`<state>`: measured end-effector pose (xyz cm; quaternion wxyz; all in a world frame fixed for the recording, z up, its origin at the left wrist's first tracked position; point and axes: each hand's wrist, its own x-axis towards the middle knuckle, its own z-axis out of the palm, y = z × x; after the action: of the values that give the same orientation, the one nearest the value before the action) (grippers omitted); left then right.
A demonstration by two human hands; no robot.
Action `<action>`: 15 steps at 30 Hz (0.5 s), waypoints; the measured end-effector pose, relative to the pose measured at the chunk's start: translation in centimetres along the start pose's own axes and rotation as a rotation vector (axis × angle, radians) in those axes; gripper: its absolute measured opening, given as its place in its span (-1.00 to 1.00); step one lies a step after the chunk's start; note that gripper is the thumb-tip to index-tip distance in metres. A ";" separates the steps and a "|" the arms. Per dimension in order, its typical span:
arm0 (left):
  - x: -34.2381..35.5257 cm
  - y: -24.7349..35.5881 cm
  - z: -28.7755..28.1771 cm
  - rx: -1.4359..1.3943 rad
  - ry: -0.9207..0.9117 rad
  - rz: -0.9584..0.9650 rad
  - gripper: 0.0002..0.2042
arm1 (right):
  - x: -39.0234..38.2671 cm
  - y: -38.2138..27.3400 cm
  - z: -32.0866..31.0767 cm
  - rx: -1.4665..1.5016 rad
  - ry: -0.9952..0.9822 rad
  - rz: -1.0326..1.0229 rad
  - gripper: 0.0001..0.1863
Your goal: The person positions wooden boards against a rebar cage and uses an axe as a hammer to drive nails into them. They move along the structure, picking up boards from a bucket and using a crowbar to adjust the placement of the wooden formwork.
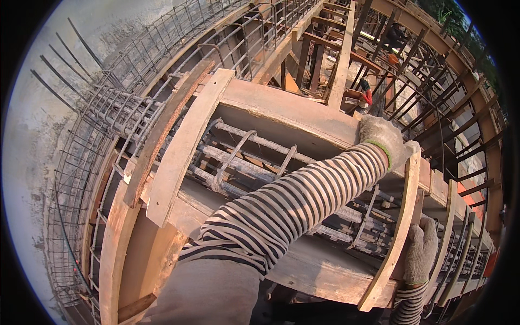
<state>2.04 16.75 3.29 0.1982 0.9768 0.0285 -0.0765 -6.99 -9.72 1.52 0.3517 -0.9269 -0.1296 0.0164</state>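
Observation:
My left hand (383, 139), in a pale knitted glove with a green cuff, curls over the far formwork board (292, 111) at the upper end of a wooden slat (396, 238). Its thumb side touches the slat; the fingertips are hidden. The striped sleeve crosses above the form. My right hand (421, 251), gloved too, is beside the slat's lower part, fingers pointing up and fairly straight. Between the far board and the near formwork board (330, 276) lies a cage of steel bars (254, 168). The slat spans both boards.
Two more slats, one pale (189, 146) and one brown (168, 132), cross the form at left. Bare bar ends (62, 81) stick out beside a grey wall (32, 162). Wooden props (422, 70) stand below at far right. A person's red-sleeved arm (368, 96) shows lower down.

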 end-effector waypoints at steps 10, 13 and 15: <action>-0.5 -1.8 -0.5 -0.034 -0.079 0.040 -0.25 | -1.8 -2.4 0.6 0.351 -0.253 0.259 -0.62; 0.8 -1.0 -0.7 -0.006 -0.047 0.071 -0.27 | -2.2 -1.2 -0.3 0.323 -0.174 0.210 -0.63; 1.6 0.2 0.5 0.043 -0.030 0.124 -0.27 | -2.6 -2.6 0.2 0.394 -0.013 0.266 -0.62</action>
<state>3.54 16.41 2.64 0.1819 0.9794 -0.0367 -0.0794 -10.16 -8.35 2.89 0.5197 -0.8492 -0.0028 0.0937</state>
